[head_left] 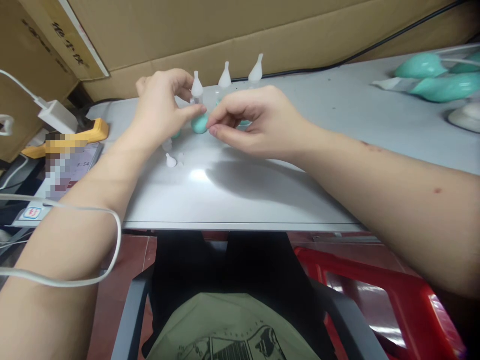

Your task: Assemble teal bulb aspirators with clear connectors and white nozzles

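Note:
My left hand (165, 95) curls its thumb and fingers around a small nasal aspirator (200, 124) with a green bulb and a white pointed tip, standing upright on the table. Close against its right side, my right hand (262, 122) is closed, thumb and forefinger pinched together. Whatever lies in that pinch, if anything, is hidden. Behind my right hand rise the white tips of two similar upright aspirators, a middle tip (225, 77) and a right tip (256, 70); their bulbs are mostly covered. A small loose white tip (171, 160) lies below my left hand, beside tiny clear pieces.
Green bulbs (450, 87) lie at the table's right end. A phone (80, 162), a yellow-edged device (99, 131) and a white charger (58, 116) sit at left. A black cable (337, 65) runs along the cardboard wall (187, 30). A red stool (412, 295) stands below right.

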Available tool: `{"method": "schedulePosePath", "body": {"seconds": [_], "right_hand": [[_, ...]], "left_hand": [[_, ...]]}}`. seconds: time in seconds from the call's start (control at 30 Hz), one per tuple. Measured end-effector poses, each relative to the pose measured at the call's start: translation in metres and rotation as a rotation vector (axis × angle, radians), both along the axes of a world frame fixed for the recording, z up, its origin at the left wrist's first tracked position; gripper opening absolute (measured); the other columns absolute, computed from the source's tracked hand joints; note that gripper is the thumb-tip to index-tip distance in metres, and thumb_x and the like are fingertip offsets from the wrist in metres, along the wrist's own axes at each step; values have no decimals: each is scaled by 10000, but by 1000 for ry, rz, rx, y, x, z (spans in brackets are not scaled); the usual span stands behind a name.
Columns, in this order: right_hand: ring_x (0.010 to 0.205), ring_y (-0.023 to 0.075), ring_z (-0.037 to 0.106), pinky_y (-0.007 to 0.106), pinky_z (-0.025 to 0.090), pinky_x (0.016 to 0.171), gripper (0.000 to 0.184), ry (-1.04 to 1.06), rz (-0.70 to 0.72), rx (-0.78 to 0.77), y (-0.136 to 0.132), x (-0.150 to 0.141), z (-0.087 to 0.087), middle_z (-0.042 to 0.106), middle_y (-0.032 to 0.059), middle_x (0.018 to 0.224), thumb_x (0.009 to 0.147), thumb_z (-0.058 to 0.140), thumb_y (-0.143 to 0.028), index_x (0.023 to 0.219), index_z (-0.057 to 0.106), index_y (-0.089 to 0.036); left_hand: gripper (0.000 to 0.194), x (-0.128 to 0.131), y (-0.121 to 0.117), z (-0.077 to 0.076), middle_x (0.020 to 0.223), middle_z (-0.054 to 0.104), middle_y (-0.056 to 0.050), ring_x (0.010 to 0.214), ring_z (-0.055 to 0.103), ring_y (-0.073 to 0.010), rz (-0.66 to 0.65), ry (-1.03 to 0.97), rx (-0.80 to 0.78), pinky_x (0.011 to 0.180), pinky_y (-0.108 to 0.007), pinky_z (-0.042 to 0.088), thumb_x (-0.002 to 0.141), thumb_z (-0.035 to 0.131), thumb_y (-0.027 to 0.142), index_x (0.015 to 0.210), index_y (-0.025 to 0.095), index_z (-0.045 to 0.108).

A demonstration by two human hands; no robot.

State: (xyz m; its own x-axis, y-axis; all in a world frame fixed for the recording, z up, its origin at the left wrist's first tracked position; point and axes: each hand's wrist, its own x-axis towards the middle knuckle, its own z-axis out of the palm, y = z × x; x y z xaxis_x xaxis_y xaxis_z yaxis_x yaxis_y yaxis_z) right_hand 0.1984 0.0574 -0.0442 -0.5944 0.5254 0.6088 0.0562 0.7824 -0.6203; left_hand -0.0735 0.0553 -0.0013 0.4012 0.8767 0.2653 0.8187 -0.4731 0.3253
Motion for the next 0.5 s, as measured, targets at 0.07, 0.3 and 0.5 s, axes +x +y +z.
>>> {"method": "schedulePosePath", "body": {"seconds": [0.07,0.3,0.5], "right_hand": [[809,242,684,431,657,836,102,-2,19,9,0,0,-1,774,17,868,1088,854,-320,989,863,-299],[820,231,688,401,622,809,111,-24,27,-13,-1,-1,-4,773,14,867,1086,831,-303,978,847,-281],[954,222,784,387,636,921,133,-146,150,80,7,-8,-13,900,24,1089,1118,815,-224,1098,928,-290]], "left_hand": [[660,7,-3,-1,1468,965,-136,1464,892,-434,144,-75,126,1438,-732,478,953,802,650,1462,239,887],[570,-7,-12,0,1377,971,-72,1340,875,-365,99,-246,380,1234,-677,645,984,916,726,1265,232,891],[428,-26,-56,45,766,770,-4,717,584,-204,-21,-176,142,808,-486,561,962,1025,710,923,305,894]]}}
